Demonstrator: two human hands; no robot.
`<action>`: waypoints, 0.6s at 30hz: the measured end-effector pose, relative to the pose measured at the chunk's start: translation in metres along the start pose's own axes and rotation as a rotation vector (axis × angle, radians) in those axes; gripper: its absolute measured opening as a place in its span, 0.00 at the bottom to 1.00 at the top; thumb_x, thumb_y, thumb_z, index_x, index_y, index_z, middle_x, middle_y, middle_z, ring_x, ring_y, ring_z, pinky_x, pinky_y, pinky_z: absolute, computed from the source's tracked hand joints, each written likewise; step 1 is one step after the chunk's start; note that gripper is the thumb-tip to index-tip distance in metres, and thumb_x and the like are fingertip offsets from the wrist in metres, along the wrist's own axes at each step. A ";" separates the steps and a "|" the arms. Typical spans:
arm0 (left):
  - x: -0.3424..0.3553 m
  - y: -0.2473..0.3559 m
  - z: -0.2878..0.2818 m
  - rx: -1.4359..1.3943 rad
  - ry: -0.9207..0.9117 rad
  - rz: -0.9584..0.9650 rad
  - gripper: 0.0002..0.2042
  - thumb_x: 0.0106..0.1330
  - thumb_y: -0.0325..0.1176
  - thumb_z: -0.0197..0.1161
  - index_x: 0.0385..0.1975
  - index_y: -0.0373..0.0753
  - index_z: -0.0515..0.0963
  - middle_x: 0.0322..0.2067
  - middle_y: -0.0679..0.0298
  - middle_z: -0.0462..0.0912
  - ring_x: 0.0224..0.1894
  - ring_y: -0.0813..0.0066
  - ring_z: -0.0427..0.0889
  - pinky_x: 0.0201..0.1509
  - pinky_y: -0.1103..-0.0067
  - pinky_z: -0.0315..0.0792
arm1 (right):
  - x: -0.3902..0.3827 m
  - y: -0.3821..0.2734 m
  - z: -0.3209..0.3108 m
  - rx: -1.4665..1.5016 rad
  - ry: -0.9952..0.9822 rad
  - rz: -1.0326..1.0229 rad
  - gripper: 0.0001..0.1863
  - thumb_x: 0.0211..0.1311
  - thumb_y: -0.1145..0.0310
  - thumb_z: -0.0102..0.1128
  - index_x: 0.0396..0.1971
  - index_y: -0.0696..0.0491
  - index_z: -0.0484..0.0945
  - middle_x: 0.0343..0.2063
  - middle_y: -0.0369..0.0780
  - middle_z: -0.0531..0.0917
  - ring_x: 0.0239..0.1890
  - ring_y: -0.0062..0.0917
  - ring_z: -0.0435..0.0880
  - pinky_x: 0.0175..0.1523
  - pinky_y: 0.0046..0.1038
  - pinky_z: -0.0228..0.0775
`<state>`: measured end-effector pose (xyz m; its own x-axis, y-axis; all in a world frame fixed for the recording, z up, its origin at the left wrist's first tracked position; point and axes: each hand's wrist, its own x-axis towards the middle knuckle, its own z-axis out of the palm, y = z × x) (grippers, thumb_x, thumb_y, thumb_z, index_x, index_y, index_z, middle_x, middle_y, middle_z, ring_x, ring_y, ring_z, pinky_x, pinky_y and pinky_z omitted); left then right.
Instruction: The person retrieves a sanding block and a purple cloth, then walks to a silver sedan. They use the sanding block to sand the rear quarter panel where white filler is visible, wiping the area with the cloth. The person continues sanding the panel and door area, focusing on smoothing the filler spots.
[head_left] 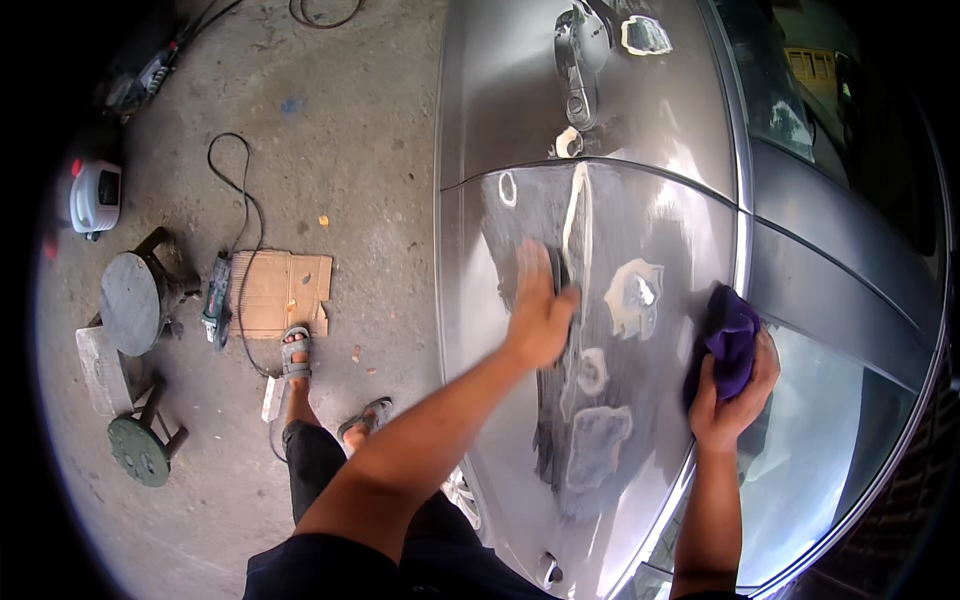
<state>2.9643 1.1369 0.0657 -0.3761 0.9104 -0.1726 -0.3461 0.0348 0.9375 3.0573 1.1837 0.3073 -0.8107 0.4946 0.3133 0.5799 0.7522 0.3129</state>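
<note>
My left hand lies against the grey car door, its fingers stretched out and blurred by motion. A dark edge, which looks like a sanding block, shows between its fingers and thumb. Around it the paint is scuffed dull, with a long pale filler strip and ringed patches, one of them a cream filler patch. My right hand grips a bunched purple cloth by the window's lower edge.
A door handle sits beyond the panel seam. On the concrete floor to the left are a corded power tool, flat cardboard, a round stool, a smaller green stool and a white jug. A cable loops there.
</note>
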 end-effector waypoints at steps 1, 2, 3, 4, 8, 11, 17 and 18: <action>0.014 0.002 -0.006 -0.067 0.050 -0.005 0.38 0.70 0.46 0.44 0.66 0.18 0.40 0.69 0.33 0.33 0.73 0.40 0.31 0.75 0.63 0.33 | 0.000 0.000 0.000 -0.007 -0.012 0.026 0.30 0.49 0.76 0.66 0.54 0.64 0.68 0.51 0.56 0.74 0.53 0.52 0.74 0.60 0.43 0.65; 0.012 0.001 -0.005 -0.042 0.023 -0.019 0.39 0.70 0.46 0.43 0.66 0.18 0.40 0.69 0.33 0.33 0.73 0.39 0.31 0.75 0.62 0.33 | -0.001 0.000 0.000 -0.009 -0.003 0.012 0.30 0.49 0.76 0.66 0.54 0.64 0.68 0.51 0.56 0.74 0.53 0.52 0.74 0.60 0.43 0.65; 0.009 0.001 -0.004 -0.021 0.022 0.002 0.39 0.70 0.47 0.43 0.66 0.18 0.40 0.69 0.32 0.33 0.73 0.39 0.31 0.75 0.62 0.33 | -0.001 0.000 0.000 -0.010 -0.001 0.014 0.30 0.48 0.76 0.66 0.54 0.64 0.68 0.51 0.56 0.74 0.53 0.52 0.74 0.60 0.43 0.65; 0.007 0.001 -0.004 -0.015 0.052 0.052 0.39 0.70 0.47 0.43 0.66 0.18 0.40 0.69 0.32 0.33 0.73 0.39 0.31 0.75 0.62 0.33 | 0.000 0.000 0.001 -0.009 0.006 0.014 0.30 0.48 0.77 0.66 0.54 0.64 0.68 0.51 0.56 0.74 0.53 0.52 0.74 0.60 0.43 0.65; -0.075 0.002 0.019 0.095 -0.154 0.109 0.41 0.71 0.53 0.40 0.66 0.17 0.39 0.68 0.30 0.32 0.72 0.35 0.30 0.74 0.58 0.31 | 0.003 -0.001 0.000 -0.012 0.009 -0.010 0.29 0.48 0.76 0.66 0.54 0.64 0.69 0.51 0.56 0.75 0.53 0.52 0.75 0.60 0.43 0.65; -0.061 0.000 0.020 0.112 -0.122 0.113 0.41 0.71 0.53 0.40 0.65 0.17 0.39 0.68 0.29 0.32 0.72 0.35 0.30 0.74 0.57 0.30 | 0.002 -0.002 0.000 -0.029 0.011 0.000 0.29 0.48 0.76 0.66 0.53 0.63 0.69 0.51 0.55 0.75 0.52 0.52 0.75 0.59 0.43 0.66; 0.005 0.010 0.002 0.061 0.010 0.120 0.40 0.69 0.48 0.42 0.68 0.24 0.34 0.71 0.40 0.30 0.75 0.50 0.31 0.75 0.66 0.30 | 0.001 0.000 0.001 -0.017 0.052 -0.033 0.29 0.48 0.75 0.67 0.53 0.61 0.70 0.51 0.54 0.75 0.52 0.51 0.76 0.58 0.41 0.68; -0.018 0.004 0.009 0.175 -0.015 0.240 0.40 0.69 0.48 0.41 0.68 0.22 0.34 0.70 0.37 0.31 0.74 0.46 0.31 0.75 0.64 0.30 | 0.001 -0.001 0.000 -0.021 0.058 -0.034 0.29 0.48 0.75 0.68 0.53 0.61 0.70 0.51 0.54 0.75 0.51 0.50 0.76 0.58 0.41 0.68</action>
<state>2.9774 1.1241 0.0754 -0.4158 0.9072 0.0634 -0.0947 -0.1125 0.9891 3.0560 1.1838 0.3070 -0.8241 0.4428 0.3534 0.5545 0.7582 0.3430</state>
